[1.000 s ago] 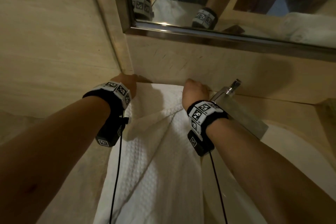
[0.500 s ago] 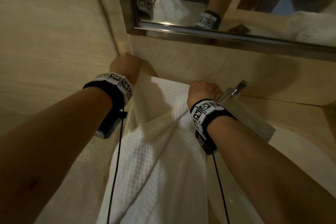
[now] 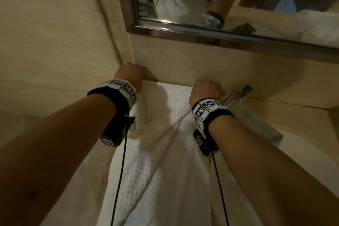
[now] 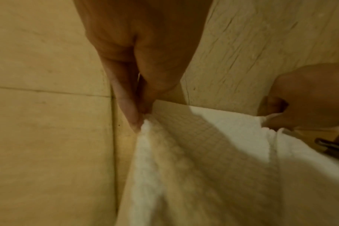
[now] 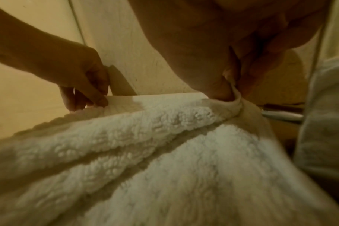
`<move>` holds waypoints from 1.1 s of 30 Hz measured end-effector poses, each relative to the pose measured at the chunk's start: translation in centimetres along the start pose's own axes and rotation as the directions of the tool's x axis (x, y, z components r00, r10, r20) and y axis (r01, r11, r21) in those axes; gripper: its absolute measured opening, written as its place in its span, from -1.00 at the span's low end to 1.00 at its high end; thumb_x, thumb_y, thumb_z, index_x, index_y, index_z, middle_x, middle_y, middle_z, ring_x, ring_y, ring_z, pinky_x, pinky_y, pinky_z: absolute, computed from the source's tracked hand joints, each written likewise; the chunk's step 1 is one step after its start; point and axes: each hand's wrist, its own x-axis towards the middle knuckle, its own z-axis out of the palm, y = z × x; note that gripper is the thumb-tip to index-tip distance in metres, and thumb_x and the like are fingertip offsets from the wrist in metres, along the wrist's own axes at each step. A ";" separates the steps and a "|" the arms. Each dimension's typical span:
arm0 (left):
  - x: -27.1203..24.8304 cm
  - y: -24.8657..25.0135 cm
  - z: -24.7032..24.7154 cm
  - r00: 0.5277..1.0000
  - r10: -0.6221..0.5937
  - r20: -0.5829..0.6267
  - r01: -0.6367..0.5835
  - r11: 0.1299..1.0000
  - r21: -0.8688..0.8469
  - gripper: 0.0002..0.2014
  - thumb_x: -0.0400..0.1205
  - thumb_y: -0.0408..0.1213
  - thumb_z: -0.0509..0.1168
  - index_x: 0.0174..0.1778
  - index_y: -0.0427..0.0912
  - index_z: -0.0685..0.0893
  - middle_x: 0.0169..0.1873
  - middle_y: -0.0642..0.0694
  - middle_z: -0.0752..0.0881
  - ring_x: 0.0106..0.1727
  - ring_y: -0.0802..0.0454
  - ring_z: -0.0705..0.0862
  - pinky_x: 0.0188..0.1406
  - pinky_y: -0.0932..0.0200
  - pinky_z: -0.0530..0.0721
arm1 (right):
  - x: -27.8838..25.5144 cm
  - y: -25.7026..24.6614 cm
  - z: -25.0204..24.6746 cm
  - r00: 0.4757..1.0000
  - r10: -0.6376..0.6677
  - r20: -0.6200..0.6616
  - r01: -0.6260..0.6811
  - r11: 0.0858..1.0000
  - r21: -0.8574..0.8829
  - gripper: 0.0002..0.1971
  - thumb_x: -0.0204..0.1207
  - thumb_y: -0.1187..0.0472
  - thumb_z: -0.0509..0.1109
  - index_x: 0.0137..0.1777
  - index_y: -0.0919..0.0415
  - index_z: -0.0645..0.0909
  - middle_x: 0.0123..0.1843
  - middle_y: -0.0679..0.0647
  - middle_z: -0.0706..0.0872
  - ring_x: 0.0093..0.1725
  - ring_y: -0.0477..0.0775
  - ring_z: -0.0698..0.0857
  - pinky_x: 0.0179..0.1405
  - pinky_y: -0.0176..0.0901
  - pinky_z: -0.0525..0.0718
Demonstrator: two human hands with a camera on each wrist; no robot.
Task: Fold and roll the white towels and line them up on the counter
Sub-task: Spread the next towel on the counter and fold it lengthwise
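Observation:
A white waffle-weave towel [image 3: 161, 161] hangs stretched from my two hands down toward me, with creases running from each upper corner. My left hand [image 3: 129, 75] pinches the towel's [image 4: 194, 160] far left corner [image 4: 145, 120] near the wall corner. My right hand [image 3: 206, 89] grips the far right corner [image 5: 235, 100], bunched between thumb and fingers, beside the faucet. The towel's [image 5: 164, 152] top edge runs taut between the two hands, lifted off the counter.
A chrome faucet [image 3: 240, 93] sticks out right of my right hand, above a white sink basin [image 3: 302, 145]. A framed mirror [image 3: 220, 5] hangs above, reflecting white towels. Beige stone walls [image 3: 55, 33] close in on the left and back.
Both hands have lifted the towel's far edge up and back toward the wall; the left hand rose higher into the corner. The towel now hangs tauter.

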 end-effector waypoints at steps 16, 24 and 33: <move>-4.6 -0.2 4.7 0.960 -0.173 0.222 0.236 0.923 -0.304 -0.34 0.75 -0.23 0.09 0.60 -0.50 -0.09 0.46 -0.48 0.39 0.44 -0.36 0.45 0.32 -0.05 0.44 | -5.2 -0.9 -1.2 0.920 -0.334 -0.205 0.361 0.926 0.112 -0.64 0.74 0.20 0.07 0.45 0.37 0.28 0.17 0.23 0.68 0.05 0.27 0.72 -0.22 -0.05 0.45; -12.2 -3.0 7.9 0.876 -0.118 0.467 0.185 0.977 -0.101 -0.50 0.66 -0.22 0.24 0.48 -0.34 0.35 0.39 -0.26 0.51 0.38 -0.19 0.54 0.34 0.06 0.50 | -13.3 -2.1 1.1 0.730 -0.653 0.203 0.539 0.732 0.418 -0.45 0.46 0.14 0.35 0.47 0.03 0.34 0.40 0.10 0.32 0.34 0.18 0.47 0.21 -0.01 0.56; -19.5 -2.8 6.4 0.923 -0.096 0.373 0.059 0.992 0.110 -0.77 0.53 -0.14 0.40 -0.28 -0.23 0.61 -0.49 -0.03 0.45 -0.34 -0.07 0.61 -0.33 0.19 0.61 | -15.7 -1.7 5.0 0.786 -0.606 0.120 0.541 0.769 0.340 -0.35 0.57 0.13 0.34 0.63 -0.05 0.19 0.69 0.00 0.02 0.66 0.15 0.04 0.62 0.02 0.20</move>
